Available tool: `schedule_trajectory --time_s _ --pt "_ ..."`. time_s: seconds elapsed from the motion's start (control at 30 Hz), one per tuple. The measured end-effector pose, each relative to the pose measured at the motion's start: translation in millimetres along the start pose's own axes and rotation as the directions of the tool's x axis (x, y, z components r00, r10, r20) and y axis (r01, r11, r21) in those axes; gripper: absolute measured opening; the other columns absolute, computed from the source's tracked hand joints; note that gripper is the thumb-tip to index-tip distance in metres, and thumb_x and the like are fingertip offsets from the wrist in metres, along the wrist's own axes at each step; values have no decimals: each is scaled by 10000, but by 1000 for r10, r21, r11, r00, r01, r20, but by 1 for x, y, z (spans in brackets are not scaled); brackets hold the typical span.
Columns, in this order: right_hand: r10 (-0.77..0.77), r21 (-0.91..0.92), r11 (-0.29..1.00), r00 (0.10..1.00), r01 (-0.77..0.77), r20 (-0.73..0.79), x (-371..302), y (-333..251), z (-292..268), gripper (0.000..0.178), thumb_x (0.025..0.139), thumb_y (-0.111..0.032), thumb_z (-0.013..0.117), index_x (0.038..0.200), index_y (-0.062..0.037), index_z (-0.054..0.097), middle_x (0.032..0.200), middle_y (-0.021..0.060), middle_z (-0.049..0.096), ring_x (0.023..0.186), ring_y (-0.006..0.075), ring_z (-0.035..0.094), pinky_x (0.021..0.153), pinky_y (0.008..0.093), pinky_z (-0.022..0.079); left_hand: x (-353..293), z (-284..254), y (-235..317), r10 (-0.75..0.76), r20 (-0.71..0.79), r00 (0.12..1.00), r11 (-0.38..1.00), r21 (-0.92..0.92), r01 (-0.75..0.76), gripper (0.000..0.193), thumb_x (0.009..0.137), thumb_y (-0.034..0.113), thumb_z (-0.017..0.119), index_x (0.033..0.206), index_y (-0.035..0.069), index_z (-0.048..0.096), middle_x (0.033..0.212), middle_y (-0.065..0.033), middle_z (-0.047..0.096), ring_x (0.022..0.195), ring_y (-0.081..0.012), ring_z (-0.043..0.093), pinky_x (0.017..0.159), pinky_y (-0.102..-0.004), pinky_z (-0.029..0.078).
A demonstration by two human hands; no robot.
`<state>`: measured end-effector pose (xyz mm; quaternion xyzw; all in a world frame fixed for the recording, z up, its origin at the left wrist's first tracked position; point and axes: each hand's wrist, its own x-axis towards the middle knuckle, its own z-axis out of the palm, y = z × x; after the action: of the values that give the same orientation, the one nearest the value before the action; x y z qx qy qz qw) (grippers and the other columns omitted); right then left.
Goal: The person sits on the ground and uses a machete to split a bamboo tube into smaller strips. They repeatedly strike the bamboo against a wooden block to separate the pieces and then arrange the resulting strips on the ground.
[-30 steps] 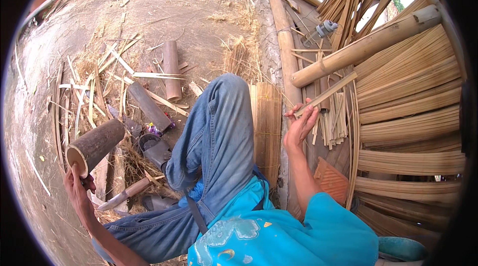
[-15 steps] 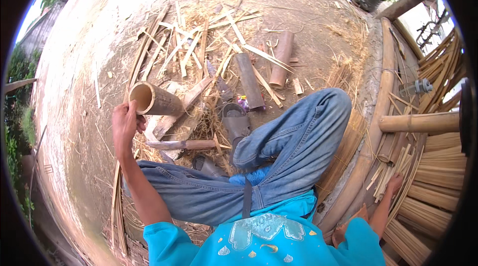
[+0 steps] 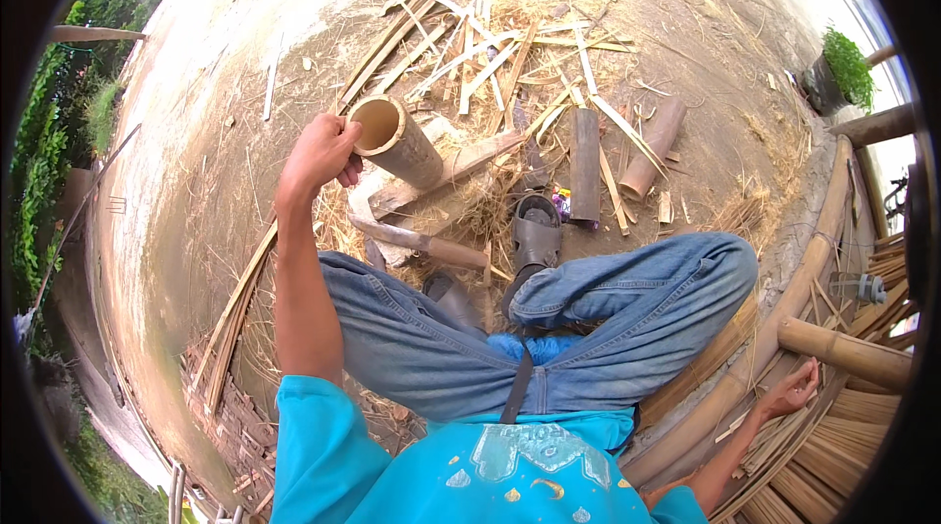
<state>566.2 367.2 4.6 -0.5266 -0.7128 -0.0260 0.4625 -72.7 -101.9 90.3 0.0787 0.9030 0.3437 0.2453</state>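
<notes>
My left hand (image 3: 325, 149) is closed on the rim of a thick bamboo tube (image 3: 412, 153), with the thumb by its open end. The tube stands tilted on or against a wooden plank (image 3: 469, 159) on the ground. Below it lies a large knife (image 3: 394, 236) with a wooden handle, close to my left leg. Off to the right, my right hand (image 3: 792, 389) is raised just under the end of a bamboo pole (image 3: 843, 352). Its fingers are loosely curled and apart, and nothing shows in them. Bundled bamboo strips (image 3: 833, 455) lie beside that hand.
Split bamboo strips (image 3: 490, 58) and shavings litter the ground ahead. Two half-round bamboo pieces, one dark (image 3: 584, 166) and one brown (image 3: 654, 149), lie beyond my sandalled foot (image 3: 537, 230). A bamboo rail (image 3: 823, 230) edges the right side, near a clear bottle (image 3: 858, 287) and a potted plant (image 3: 843, 73).
The view has swung left, shifting the scene rightward. My right hand has lifted off the thin strips toward the pole's end. My left hand still grips the tube.
</notes>
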Motion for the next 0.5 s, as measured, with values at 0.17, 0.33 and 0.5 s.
schedule_trajectory --time_s 0.17,0.33,0.5 --pt "-171 554 798 794 -235 584 -79 -264 89 226 1053 -168 571 1177 -1 661 961 -12 616 751 79 538 664 238 447 -6 -7 -13 -47 -7 999 999 14 47 383 1065 268 500 847 -7 654 609 -60 646 479 -104 616 442 -254 490" --pt "-655 660 743 85 -110 751 -246 -399 150 247 935 -254 718 1062 -47 672 957 128 659 851 309 687 752 441 540 -11 -16 -31 -57 -17 998 998 -17 56 385 1053 265 523 831 -25 645 633 -87 665 490 -125 634 450 -272 508" --pt "-685 679 698 -64 229 726 -353 -421 164 489 884 -348 764 1248 -100 552 1126 182 593 984 403 643 846 501 497 -10 -12 -44 -35 -15 999 995 -98 33 380 1053 264 522 883 -49 655 640 -99 674 499 -143 649 457 -286 527"
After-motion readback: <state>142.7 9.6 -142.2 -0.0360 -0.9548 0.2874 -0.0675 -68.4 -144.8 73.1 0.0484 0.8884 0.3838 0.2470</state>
